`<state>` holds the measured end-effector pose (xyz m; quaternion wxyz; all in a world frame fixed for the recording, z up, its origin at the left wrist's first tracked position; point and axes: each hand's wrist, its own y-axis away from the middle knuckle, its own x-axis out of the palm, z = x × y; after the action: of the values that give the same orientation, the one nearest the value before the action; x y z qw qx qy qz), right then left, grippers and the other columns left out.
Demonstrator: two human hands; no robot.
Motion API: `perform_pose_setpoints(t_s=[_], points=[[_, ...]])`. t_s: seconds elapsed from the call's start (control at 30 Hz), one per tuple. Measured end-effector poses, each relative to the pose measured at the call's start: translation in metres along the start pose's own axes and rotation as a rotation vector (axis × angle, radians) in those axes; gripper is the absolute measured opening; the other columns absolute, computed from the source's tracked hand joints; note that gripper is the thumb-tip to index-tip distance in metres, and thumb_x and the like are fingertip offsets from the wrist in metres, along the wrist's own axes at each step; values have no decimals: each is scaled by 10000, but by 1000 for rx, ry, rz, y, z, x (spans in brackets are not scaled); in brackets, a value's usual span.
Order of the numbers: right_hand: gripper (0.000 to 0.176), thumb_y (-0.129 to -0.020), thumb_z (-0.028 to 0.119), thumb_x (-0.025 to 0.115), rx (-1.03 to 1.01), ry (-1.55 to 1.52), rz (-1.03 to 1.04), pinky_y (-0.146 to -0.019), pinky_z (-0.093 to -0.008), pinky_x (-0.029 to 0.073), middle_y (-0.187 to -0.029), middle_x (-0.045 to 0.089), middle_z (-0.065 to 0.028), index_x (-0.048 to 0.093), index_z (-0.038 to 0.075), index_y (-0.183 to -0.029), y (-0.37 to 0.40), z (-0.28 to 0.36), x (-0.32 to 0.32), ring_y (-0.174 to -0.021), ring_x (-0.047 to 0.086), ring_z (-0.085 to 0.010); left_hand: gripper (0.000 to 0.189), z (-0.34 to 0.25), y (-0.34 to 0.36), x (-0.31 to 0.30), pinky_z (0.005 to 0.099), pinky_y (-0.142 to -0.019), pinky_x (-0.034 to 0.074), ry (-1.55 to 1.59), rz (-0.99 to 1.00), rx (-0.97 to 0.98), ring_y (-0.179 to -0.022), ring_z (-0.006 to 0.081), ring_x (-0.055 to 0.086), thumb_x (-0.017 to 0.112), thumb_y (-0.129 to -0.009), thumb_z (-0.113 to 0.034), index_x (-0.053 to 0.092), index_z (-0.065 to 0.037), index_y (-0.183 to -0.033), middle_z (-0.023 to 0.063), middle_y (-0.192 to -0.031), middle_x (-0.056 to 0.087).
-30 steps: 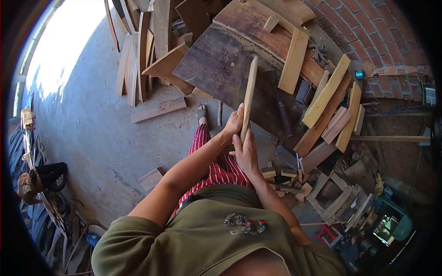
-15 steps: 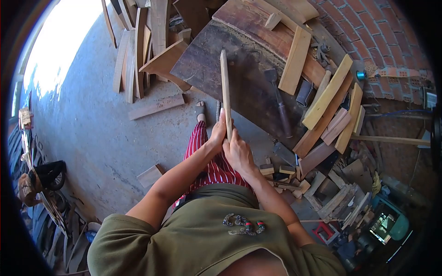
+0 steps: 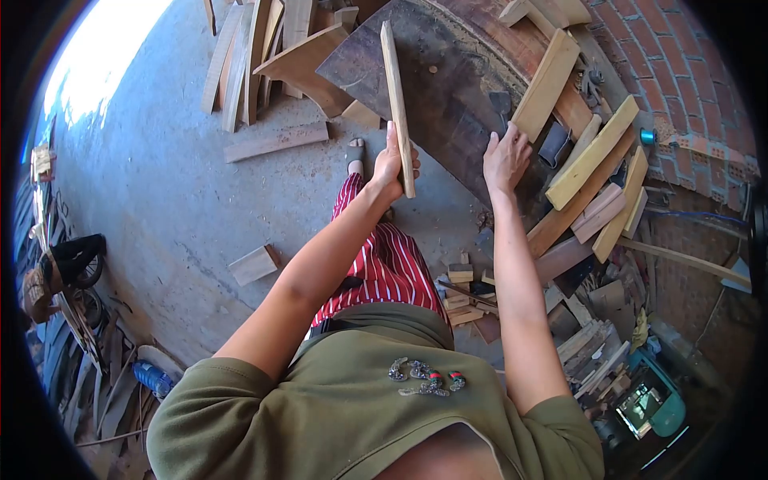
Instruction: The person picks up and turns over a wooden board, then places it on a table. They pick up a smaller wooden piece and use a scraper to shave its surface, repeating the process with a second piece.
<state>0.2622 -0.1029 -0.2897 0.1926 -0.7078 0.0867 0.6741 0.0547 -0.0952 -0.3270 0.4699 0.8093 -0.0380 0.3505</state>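
Observation:
My left hand [image 3: 390, 166] is closed round the lower part of a long narrow wooden stick [image 3: 394, 96], which points away from me. My right hand [image 3: 507, 158] is over the dark worktop [image 3: 440, 104], with thumb and fingers apart. Its fingertips are at the near end of a light board [image 3: 549, 80]; whether they touch it is unclear. Just beyond this hand shows the dark flat blade of a hand tool [image 3: 501, 102]. The tool's handle is hidden by the hand and wrist.
Yellowish boards [image 3: 592, 152] and a dark block [image 3: 554, 145] lie at the worktop's right side. Curved wooden pieces [image 3: 308, 68] lean at the upper left. A plank [image 3: 276, 142] and a short block [image 3: 254, 265] lie on the floor. Offcuts [image 3: 596, 352] are heaped at the lower right.
My right hand has let go of the stick and moved right over the worktop, onto the tool's handle area. My left hand still holds the stick, now farther forward. The view has shifted slightly.

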Motion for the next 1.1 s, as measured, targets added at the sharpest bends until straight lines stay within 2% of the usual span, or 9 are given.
perform_pose_setpoints(t_s=[0.13, 0.33, 0.4, 0.57, 0.7, 0.87, 0.97, 1.0, 1.1], points=[[422, -938, 188, 557, -97, 22, 87, -767, -448, 513, -1072, 528, -171, 444, 67, -1325, -11, -5, 4, -975, 586, -372, 650, 4, -4, 4, 264, -475, 304, -64, -138, 77, -514, 121, 373, 447, -798, -818, 461, -178, -690, -51, -595, 359], [453, -986, 169, 481, -262, -423, 315, -729, -487, 510, -1062, 524, -231, 381, 9, -1398, 55, 35, -60, -885, 614, -429, 630, 13, -20, 10, 307, -400, 321, -52, -320, 172, -440, 137, 409, 411, -876, -752, 482, -150, -700, -13, -536, 394], [511, -994, 154, 460, -307, -551, 337, -770, -486, 514, -1172, 559, -289, 303, -23, -1447, 81, 41, -61, -981, 612, -450, 701, 8, -12, 14, 351, -531, 444, -71, -371, 173, -588, 190, 550, 418, -936, -665, 622, 4, -889, 84, -703, 577], [565, -993, 113, 454, -126, -755, 482, -845, -467, 513, -1326, 503, -313, 226, 18, -1501, 104, 65, -99, -1111, 583, -451, 601, 16, -24, 11, 343, -427, 408, 27, -420, 190, -477, 169, 503, 412, -935, -662, 540, -105, -749, 22, -572, 473], [644, -898, 4, 502, -362, -394, 453, -613, -453, 538, -823, 587, -165, 358, 212, -1489, 120, 73, -101, -686, 652, -370, 527, 17, -26, 10, 379, -552, 466, -23, -449, 210, -619, 203, 583, 395, -1004, -510, 618, -46, -897, 68, -717, 582], [611, -903, 47, 499, -382, -422, 371, -601, -466, 544, -833, 595, -179, 373, 205, -1479, 96, 96, -80, -674, 653, -377, 440, 27, -42, -11, 388, -603, 475, 174, -350, 104, -693, 211, 607, 391, -1013, -434, 602, -51, -963, 84, -769, 606], [582, -911, 93, 502, -401, -387, 345, -618, -478, 546, -832, 606, -191, 384, 193, -1472, 51, 125, -77, -692, 658, -387, 362, 22, -32, -6, 401, -702, 499, -656, -389, 458, -826, 247, 642, 416, -1002, -351, 590, -40, -1065, 140, -917, 656], [561, -918, 97, 505, -391, -349, 369, -655, -489, 544, -840, 621, -206, 399, 168, -1465, 42, 133, -80, -739, 665, -404, 354, 43, -70, -30, 380, -704, 498, -372, -258, 422, -835, 229, 639, 413, -1004, -338, 596, -46, -1082, 127, -934, 657], [559, -926, 135, 477, -422, -356, 306, -597, -477, 546, -786, 612, -192, 384, 215, -1471, 51, 126, -71, -661, 662, -372, 342, 30, -42, -15, 383, -662, 482, -606, -343, 464, -784, 236, 630, 401, -1009, -338, 610, -98, -1135, 94, -861, 635]])
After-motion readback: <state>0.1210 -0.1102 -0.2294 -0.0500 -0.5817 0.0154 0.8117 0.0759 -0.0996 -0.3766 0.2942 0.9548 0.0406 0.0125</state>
